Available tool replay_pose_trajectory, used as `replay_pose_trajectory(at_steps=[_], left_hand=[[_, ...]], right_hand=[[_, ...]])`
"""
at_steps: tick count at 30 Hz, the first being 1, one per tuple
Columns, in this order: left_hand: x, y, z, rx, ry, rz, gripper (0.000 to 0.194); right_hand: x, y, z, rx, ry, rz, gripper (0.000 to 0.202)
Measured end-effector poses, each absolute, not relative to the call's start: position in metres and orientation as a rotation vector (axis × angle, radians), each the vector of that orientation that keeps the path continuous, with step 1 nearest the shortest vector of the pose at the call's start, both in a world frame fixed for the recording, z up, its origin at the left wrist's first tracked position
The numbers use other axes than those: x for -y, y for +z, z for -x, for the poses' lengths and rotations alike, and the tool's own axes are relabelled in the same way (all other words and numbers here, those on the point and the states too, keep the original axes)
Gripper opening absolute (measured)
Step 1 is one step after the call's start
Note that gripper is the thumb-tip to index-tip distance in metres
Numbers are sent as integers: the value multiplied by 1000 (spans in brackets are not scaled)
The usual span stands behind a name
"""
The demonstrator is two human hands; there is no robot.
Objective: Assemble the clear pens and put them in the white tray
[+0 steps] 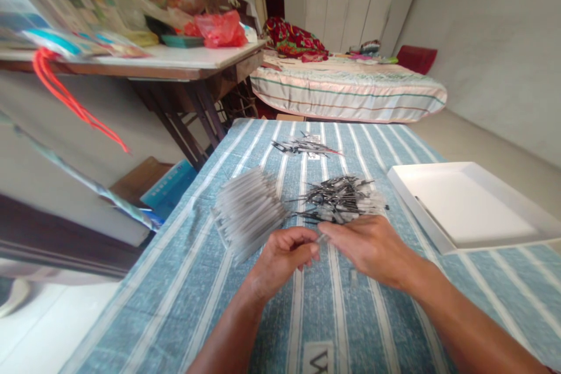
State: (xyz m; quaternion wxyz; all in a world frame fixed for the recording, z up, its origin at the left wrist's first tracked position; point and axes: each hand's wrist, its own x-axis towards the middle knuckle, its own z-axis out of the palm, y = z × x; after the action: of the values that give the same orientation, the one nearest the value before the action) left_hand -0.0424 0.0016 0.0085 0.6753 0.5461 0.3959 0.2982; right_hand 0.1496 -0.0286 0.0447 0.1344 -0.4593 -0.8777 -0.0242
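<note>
My left hand (287,248) and my right hand (366,245) meet over the cloth, fingers closed in a pinch. Between their fingertips is a small, thin, translucent piece (323,239); its exact kind is too blurred to name. Just beyond my left hand lies a stack of long, whitish translucent tubes (250,210). Past my right hand is a loose heap of thin black sticks with clear parts (344,196). A small translucent bit (353,276) rests on the cloth below my right hand.
A smaller pile of dark thin pieces (307,145) lies farther back on the striped blue cloth (175,280). At right stands a shallow white box (486,210) with one thin dark stick inside. A cluttered side table (175,67) and a bed (350,85) are behind.
</note>
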Motion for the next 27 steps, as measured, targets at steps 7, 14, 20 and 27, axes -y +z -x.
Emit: replay_pose_trajectory(at_steps=[7,14,20,27], left_hand=[[-2,6,44,-821,880,-1126,18],[-1,6,43,-804,866,-1156,31],[0,3,43,-805,848,-1180,23],[-1,1,42,-816,799,-1194,20]], right_hand=[[20,26,-166,2236,81,1669,23],[6,2,-147,2506,114,2029,20],[6,-2,-148,2311,302,1854,19],[15,-4,-147,1462,1205,1120,6]])
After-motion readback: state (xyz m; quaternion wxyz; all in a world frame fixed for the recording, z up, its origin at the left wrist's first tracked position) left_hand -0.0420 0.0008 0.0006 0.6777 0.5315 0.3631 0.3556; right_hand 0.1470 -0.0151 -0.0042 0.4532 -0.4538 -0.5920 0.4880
